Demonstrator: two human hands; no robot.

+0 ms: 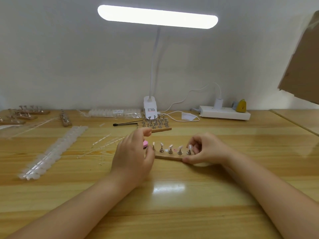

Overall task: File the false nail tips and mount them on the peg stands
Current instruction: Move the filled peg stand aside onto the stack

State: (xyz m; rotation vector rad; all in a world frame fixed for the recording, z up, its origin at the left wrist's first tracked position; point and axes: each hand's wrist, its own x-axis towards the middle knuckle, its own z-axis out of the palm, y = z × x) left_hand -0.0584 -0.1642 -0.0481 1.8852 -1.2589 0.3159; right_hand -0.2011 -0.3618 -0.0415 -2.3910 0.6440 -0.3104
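Two bare forearms reach up from the bottom corners of the frame across the wooden desk [172, 204] and meet at its centre. There the peg stand [170, 156], a small wooden strip, lies flat with five metal pegs upright in a row, each topped by a pale false nail tip [170, 146].

The right hand [205, 150] grips the stand's right end: its thumb presses the front edge of the wood, and its curled fingers [194, 144] close round the rightmost peg and tip. The left hand [133, 157] sits at the stand's left end with its back to the camera, fingers loosely bent and the forefinger raised; whether they hold anything I cannot tell, as the palm is hidden. A pink nail file [145, 144] peeks out just behind this hand, touching or nearly touching it.

Just beyond the hands, a second stand [155, 125] crowded with bare pegs sits mid-frame, with a thin black-tipped tool [124, 124] lying to its left. Clear plastic sprues [103, 147] are strewn left of centre, and a long strip of clear nail tips [53, 150] runs diagonally at middle left. More peg stands [25, 114] cluster at the upper left of the desk, and a bagged row of tips [114, 112] lies along the wall.

A white clip lamp [157, 16] rises from the desk's back edge, its lit bar spanning the top centre. Right of its base is a white power strip [224, 114] with a plug and a small yellow object [241, 106]. A brown cardboard sheet [303, 62] juts in at the upper right.
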